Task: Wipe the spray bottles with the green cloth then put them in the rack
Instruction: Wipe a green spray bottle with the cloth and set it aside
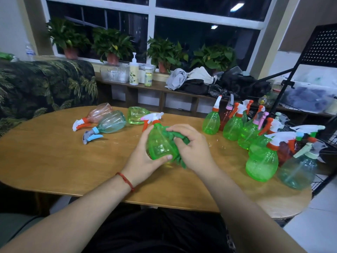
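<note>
Left hand [144,162] is wrapping round a green bottle [159,143], thumb pressing across its lower belly, fingers curling behind. The bottle is clear ribbed plastic, pear-shaped, with a white trigger head and an orange collar, and is tilting above the middle of the table [54,152]. Right hand [192,146] is bunching the green cloth [176,136], soft and crumpled, against the bottle's right side, fingers curling tight into it.

Table is smooth wood, oval. Bare room is lying to the left of the hands and in front of them. Three more are lying on their sides at the far side: pink bottle [100,111], pale blue bottle [113,122] and flat green bottle [136,115]. Standing bottles [231,126] are crowding the right end, and the blue-green bottle [297,172] is sitting close to the rim. Black metal rack [323,46] is standing just beyond that edge.

Pump dispenser [134,70] on the far shelf is carrying a flower print; its writing is too small to read.
</note>
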A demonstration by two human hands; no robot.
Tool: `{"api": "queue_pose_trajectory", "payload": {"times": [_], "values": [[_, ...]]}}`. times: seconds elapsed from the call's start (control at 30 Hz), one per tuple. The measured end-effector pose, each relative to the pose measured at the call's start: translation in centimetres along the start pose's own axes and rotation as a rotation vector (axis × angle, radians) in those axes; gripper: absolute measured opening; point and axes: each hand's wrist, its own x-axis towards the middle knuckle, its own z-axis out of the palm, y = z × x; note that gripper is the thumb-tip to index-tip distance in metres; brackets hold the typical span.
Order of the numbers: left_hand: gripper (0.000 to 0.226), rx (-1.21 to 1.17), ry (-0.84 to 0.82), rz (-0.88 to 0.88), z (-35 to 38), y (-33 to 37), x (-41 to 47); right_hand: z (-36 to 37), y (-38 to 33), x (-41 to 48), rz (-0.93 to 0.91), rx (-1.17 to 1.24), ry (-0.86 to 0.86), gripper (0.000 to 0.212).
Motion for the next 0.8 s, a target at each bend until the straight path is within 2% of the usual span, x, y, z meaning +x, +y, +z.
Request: {"api": "queue_pose_trajectory", "payload": {"times": [0.17,0.3,0.4,0.5,0.6,0.7,0.8], "values": [[0.116,0.071,-0.129,0.069,0.1,0.7,-0.6,-1.0,0.1,3.3,0.216,0.153,-0.085,0.038],[0.109,0.023,-0.147,0.114,-0.2,1.3,-0.7,-1.9,0.5,3.1,0.533,0.68,-0.117,0.037],[0.107,0.024,-0.218,0.093,-0.5,1.1,-0.4,-1.9,1.4,1.7,0.648,0.83,-0.073,0.04],[0.114,0.106,-0.252,0.067,-0.2,0.6,-0.3,-1.3,1.9,0.9,0.592,0.721,0.026,0.039],[0.123,0.22,-0.195,0.123,0.6,0.2,-0.2,-1.3,1.4,1.3,0.323,0.327,0.041,0.042],[0.12,0.238,-0.125,0.19,1.1,0.1,0.0,-0.9,0.3,1.9,0.082,0.05,-0.007,0.045],[0.117,0.19,-0.121,0.178,0.5,0.1,-0.2,-0.4,-0.5,2.3,0.085,-0.003,-0.008,0.045]]}}
